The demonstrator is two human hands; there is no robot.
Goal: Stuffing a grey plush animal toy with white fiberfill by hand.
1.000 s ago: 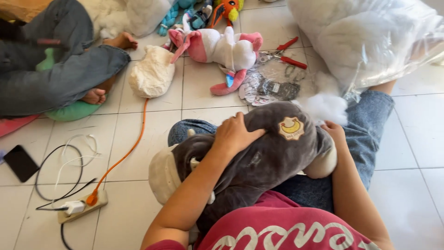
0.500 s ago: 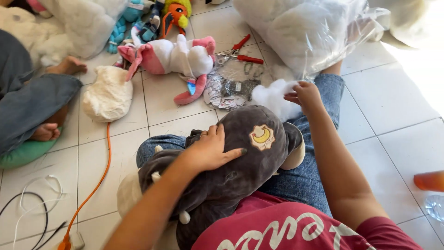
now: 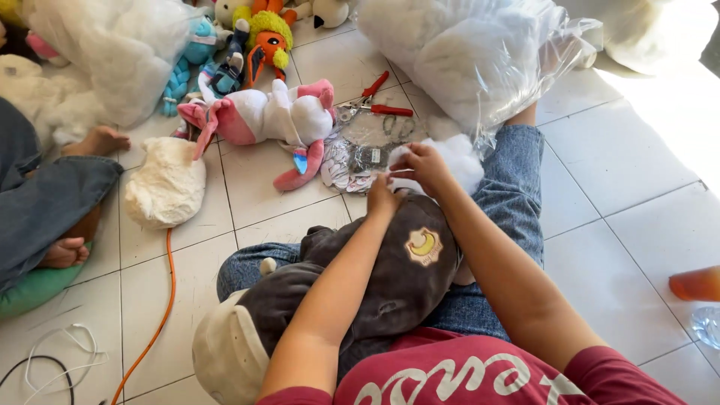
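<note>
The right hand (image 3: 421,163) is pinched on a tuft of white stuffing (image 3: 459,161) at the centre of the frame, fingers curled around the fluff. The left hand (image 3: 381,199) is just beside it, gripping the upper edge of the grey plush toy (image 3: 375,289), at the spot where the stuffing meets the fabric; the two hands are almost touching.

The grey plush toy lies across the person's lap in the lower middle of the frame, on blue jeans. Its fabric is dark grey and smooth, soft and partly slack. A round cream patch with a yellow banana shape sits on its upper side, and a cream-coloured end points toward the lower left. Small cream nubs stick out along its left edge.

A large clear plastic bag of white filling (image 3: 472,52) rests on the floor tiles at the upper centre, touching the person's knee. Left of the hands lie a flat clear packet (image 3: 360,150), red-handled pliers (image 3: 375,101) and a pink and white plush toy (image 3: 262,116). Another person's legs in jeans (image 3: 37,202) sit at the left edge.
</note>
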